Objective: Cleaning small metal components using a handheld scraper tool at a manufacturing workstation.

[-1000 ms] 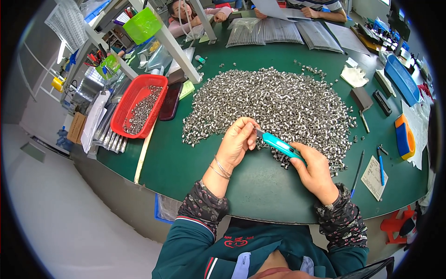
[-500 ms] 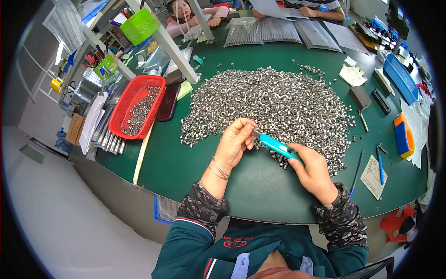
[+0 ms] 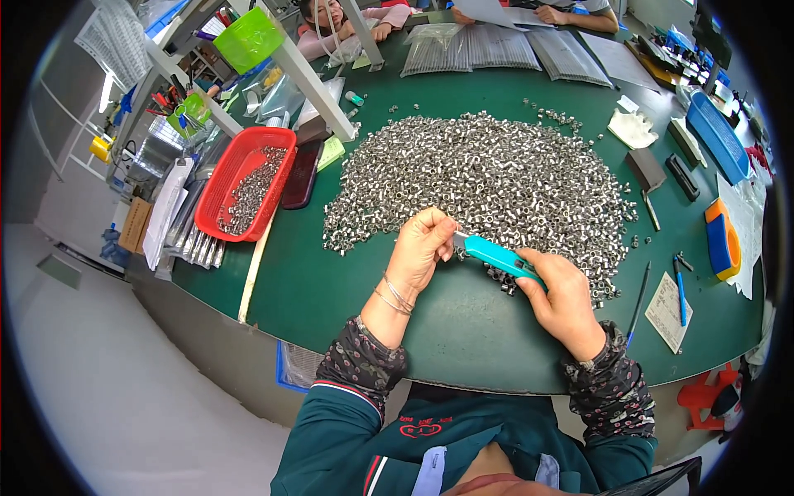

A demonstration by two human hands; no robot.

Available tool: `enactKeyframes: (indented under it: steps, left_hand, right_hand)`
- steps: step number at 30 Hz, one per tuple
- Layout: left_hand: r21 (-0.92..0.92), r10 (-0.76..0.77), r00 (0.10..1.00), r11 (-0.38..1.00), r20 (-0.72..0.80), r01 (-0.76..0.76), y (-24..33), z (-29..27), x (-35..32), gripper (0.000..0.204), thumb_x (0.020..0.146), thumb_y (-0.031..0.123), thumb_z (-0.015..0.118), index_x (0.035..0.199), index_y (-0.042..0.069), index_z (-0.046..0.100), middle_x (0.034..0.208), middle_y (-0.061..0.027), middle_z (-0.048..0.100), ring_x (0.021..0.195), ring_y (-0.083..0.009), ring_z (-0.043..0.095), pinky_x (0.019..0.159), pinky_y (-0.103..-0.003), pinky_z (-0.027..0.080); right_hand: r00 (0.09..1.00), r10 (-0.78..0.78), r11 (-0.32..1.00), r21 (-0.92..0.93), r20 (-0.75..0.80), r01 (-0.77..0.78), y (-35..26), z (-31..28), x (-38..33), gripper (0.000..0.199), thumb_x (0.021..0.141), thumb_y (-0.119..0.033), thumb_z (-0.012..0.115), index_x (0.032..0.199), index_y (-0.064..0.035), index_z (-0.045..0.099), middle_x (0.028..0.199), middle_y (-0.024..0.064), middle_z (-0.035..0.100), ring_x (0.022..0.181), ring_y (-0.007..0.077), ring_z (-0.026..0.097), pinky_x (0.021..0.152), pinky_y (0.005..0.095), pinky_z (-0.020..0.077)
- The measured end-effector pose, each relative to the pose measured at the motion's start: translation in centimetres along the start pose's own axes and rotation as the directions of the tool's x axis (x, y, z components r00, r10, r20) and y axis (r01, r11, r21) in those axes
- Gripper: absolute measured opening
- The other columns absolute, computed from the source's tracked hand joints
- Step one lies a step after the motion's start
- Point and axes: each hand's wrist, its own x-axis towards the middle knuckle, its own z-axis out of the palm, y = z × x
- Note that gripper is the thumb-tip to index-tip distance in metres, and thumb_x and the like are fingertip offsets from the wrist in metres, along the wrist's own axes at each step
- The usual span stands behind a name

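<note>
A teal utility knife (image 3: 499, 257) with its blade out lies in the grip of my right hand (image 3: 562, 299), thumb along the handle. The blade points left to the fingertips of my left hand (image 3: 422, 252). Those fingers are pinched together by the blade's tip; whatever they hold is too small or hidden to make out. Both hands hover over the near edge of a broad heap of small shiny metal rings (image 3: 480, 169), which spreads across the green table (image 3: 463, 343).
To the left a red basket (image 3: 213, 211) holds more metal rings, beside a dark tray (image 3: 303, 175). On the right are a tape dispenser (image 3: 722, 240), pens, a paper slip (image 3: 668, 312) and a blue basket (image 3: 718, 136). Clear-bagged tubes (image 3: 496, 48) lie at the back, near two other people.
The view has shifted slightly. My hands stay nearly in place, with the knife's blade still at my left fingertips.
</note>
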Motion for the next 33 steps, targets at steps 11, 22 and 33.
enactKeyframes:
  steps: [11, 22, 33]
  left_hand:
    - [-0.094, -0.114, 0.993, 0.989, 0.011, 0.114, 0.19, 0.00, -0.05, 0.021, 0.085, 0.022, 0.057, 0.070, 0.009, 0.050, 0.055, 0.0028, 0.045, 0.045, -0.0050, 0.038, 0.043, -0.020, 0.034]
    - [-0.291, -0.187, 0.982, 0.941, -0.025, 0.172, 0.35, 0.34, -0.27, 0.024, 0.088, 0.027, 0.050, 0.074, 0.008, 0.051, 0.060, 0.0009, 0.046, 0.047, -0.0059, 0.036, 0.045, -0.020, 0.033]
    - [-0.306, -0.090, 0.991, 0.945, 0.102, 0.117, 0.55, -0.34, -0.02, 0.019, 0.089, 0.024, 0.047, 0.090, 0.006, 0.053, 0.073, -0.0015, 0.049, 0.048, -0.0044, 0.035, 0.044, -0.018, 0.032]
  right_hand:
    - [0.974, -0.208, 0.932, -0.320, -0.088, 0.170, -0.66, -0.07, 0.28, 0.038, 0.064, -0.006, 0.065, 0.100, -0.0026, 0.055, 0.073, 0.0088, 0.053, 0.064, 0.0244, 0.051, 0.054, 0.0336, 0.0395]
    - [0.952, -0.240, 0.963, -0.170, -0.192, 0.208, -0.47, -0.06, 0.27, 0.040, 0.062, -0.005, 0.066, 0.100, -0.0016, 0.055, 0.070, 0.0086, 0.051, 0.059, 0.0237, 0.049, 0.052, 0.0331, 0.0397]
    - [0.986, -0.113, 0.987, -0.124, -0.119, 0.098, -0.15, 0.12, 0.24, 0.036, 0.064, -0.005, 0.066, 0.097, -0.0029, 0.054, 0.068, 0.0099, 0.050, 0.061, 0.0260, 0.051, 0.053, 0.0352, 0.0403]
